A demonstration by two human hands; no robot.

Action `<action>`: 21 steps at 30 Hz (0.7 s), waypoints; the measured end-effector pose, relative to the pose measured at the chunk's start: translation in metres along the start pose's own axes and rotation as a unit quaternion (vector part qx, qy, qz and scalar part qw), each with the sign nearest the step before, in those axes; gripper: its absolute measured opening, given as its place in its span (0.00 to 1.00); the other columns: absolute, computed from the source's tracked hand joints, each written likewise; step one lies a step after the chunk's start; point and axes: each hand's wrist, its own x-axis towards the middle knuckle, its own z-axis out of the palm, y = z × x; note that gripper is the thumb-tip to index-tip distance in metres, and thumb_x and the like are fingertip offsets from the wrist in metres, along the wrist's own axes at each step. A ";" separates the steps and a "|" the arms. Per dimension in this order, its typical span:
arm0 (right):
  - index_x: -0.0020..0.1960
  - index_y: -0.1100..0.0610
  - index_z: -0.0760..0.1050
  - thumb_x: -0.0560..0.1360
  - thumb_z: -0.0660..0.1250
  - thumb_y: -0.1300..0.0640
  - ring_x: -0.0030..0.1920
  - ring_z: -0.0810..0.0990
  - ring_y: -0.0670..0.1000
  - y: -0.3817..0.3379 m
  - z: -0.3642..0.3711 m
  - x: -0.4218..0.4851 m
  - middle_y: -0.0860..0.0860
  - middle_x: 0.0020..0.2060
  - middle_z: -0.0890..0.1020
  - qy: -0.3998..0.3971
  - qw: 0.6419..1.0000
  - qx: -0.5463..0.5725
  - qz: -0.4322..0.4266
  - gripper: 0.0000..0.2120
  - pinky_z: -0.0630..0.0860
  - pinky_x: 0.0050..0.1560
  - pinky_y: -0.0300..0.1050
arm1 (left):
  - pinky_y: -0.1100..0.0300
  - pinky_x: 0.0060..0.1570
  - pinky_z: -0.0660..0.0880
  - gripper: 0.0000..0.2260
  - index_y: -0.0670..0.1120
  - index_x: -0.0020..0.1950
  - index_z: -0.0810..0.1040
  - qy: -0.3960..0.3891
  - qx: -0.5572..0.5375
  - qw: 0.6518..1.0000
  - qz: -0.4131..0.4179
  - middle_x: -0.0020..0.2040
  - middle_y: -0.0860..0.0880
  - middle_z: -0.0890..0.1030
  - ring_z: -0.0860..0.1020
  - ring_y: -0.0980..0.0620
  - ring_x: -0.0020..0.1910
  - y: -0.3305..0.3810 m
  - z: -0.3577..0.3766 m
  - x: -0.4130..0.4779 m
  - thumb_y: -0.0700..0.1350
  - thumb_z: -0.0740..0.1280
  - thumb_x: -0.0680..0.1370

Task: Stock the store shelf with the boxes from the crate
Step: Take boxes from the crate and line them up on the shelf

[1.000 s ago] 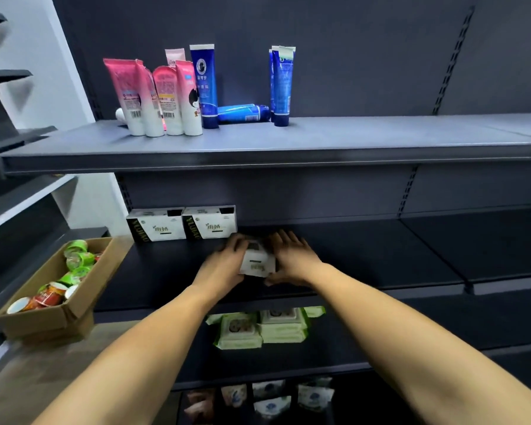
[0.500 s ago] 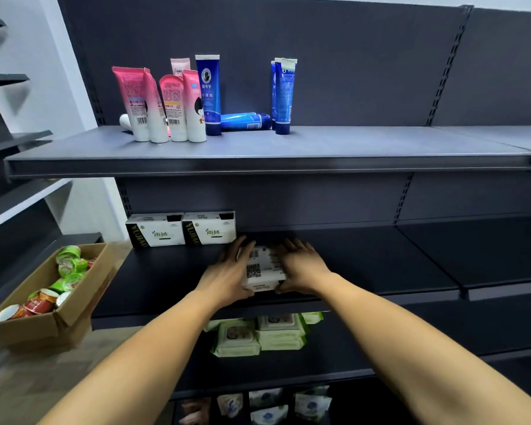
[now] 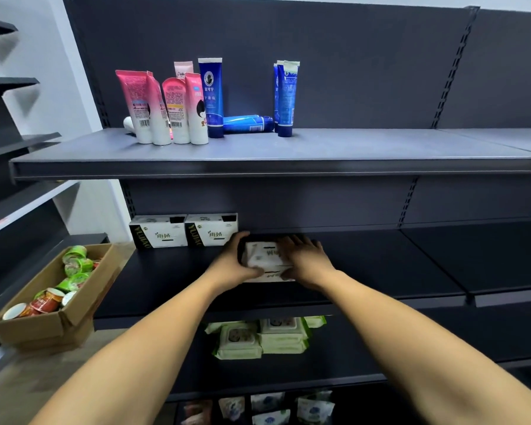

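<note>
Both my hands hold a white box (image 3: pixel 265 259) over the dark middle shelf (image 3: pixel 365 265), just right of two matching white-and-black boxes (image 3: pixel 184 230) that stand side by side at the shelf's back left. My left hand (image 3: pixel 233 262) grips the box's left side, thumb under its front. My right hand (image 3: pixel 308 259) grips its right side with fingers spread over the top. A second white box (image 3: pixel 269 276) seems to lie under the held one. No crate of boxes is in view.
Pink and blue tubes (image 3: pixel 203 102) stand on the upper shelf (image 3: pixel 319 154). A cardboard box of small cups (image 3: pixel 52 289) sits on the left rack. Green wipe packs (image 3: pixel 264 337) lie on the lower shelf, pouches below them. The middle shelf's right part is bare.
Both hands have carried the white box farther back and slightly up over the middle shelf, toward the two standing boxes. The view has tilted upward.
</note>
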 end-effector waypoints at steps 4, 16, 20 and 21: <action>0.78 0.47 0.56 0.67 0.77 0.48 0.73 0.62 0.56 0.017 -0.007 0.006 0.50 0.75 0.64 -0.059 0.991 0.117 0.008 0.46 0.64 0.69 0.52 | 0.55 0.41 0.82 0.36 0.54 0.73 0.65 -0.026 -0.097 0.993 -0.063 0.64 0.51 0.72 0.77 0.46 0.57 -0.013 -0.001 0.004 0.38 0.77 0.70; 0.77 0.47 0.59 0.71 0.74 0.47 0.72 0.65 0.54 0.005 0.001 0.011 0.50 0.75 0.65 -0.063 0.985 0.160 0.013 0.40 0.67 0.68 0.48 | 0.50 0.53 0.80 0.07 0.40 0.50 0.72 -0.002 -0.233 0.965 -0.123 0.58 0.40 0.74 0.77 0.42 0.56 -0.035 0.000 0.009 0.35 0.70 0.77; 0.79 0.46 0.54 0.71 0.74 0.43 0.74 0.64 0.56 0.003 0.001 0.011 0.51 0.76 0.64 -0.119 0.982 0.145 0.025 0.44 0.65 0.71 0.52 | 0.49 0.54 0.80 0.08 0.41 0.51 0.70 -0.025 -0.218 0.967 -0.128 0.55 0.42 0.72 0.77 0.45 0.53 -0.038 0.002 0.007 0.34 0.69 0.77; 0.79 0.46 0.53 0.71 0.73 0.42 0.73 0.65 0.56 0.001 0.003 0.012 0.51 0.76 0.64 -0.127 0.982 0.138 0.027 0.44 0.65 0.71 0.53 | 0.49 0.54 0.80 0.09 0.41 0.51 0.70 -0.030 -0.215 0.967 -0.130 0.55 0.42 0.72 0.77 0.46 0.52 -0.037 0.002 0.005 0.34 0.68 0.77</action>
